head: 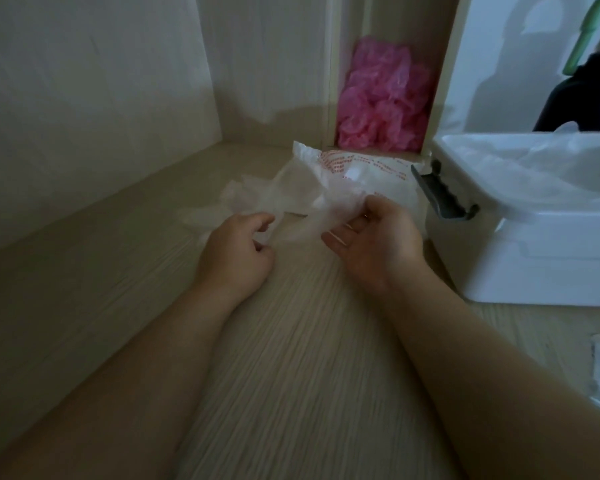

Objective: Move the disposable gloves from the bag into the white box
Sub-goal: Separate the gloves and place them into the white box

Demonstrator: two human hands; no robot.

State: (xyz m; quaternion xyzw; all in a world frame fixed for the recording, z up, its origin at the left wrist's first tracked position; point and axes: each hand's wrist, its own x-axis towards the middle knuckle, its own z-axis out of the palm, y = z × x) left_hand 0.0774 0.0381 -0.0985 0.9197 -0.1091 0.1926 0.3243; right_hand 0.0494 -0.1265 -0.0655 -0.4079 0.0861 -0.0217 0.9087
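A thin translucent plastic glove [300,221], apparently drawn from the red-printed white plastic bag [378,176] behind, hangs just above the pale wood-grain desk [291,358]. The left hand [236,245] pinches one end with curled fingers; the palm-up right hand [373,237] pinches the other. The next move likely calls for carrying it right, over the rim of the open white plastic box [534,268].

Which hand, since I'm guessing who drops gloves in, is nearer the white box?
Right. The right hand is just left of the white box, beside its dark handle. The left hand is farther left, past the clear glove both hands hold.
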